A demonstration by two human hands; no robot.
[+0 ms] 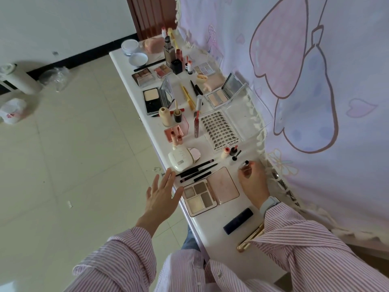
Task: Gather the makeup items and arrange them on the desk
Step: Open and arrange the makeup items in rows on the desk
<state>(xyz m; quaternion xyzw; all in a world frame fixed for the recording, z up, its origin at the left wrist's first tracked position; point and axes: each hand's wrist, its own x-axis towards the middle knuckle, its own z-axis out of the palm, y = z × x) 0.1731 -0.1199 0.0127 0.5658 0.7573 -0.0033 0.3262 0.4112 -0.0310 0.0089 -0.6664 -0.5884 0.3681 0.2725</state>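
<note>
Right hand (253,182) fingers pinched on small bottle (245,167), at 5 o'clock on tabletop (212,230), just beside pink compact (223,185). Left hand (162,194) fingers spread, holding nothing, off tabletop edge at 7 o'clock. Advice: set bottle upright in gap near 12 o'clock vials; steady compact with left.

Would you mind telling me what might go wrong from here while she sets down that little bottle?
1. The right hand grips a small glass bottle close to upright mini bottles; a nudge might topple them.
2. The open eyeshadow palette overhangs the desk edge beside the spread left hand, which might knock it off.
</note>
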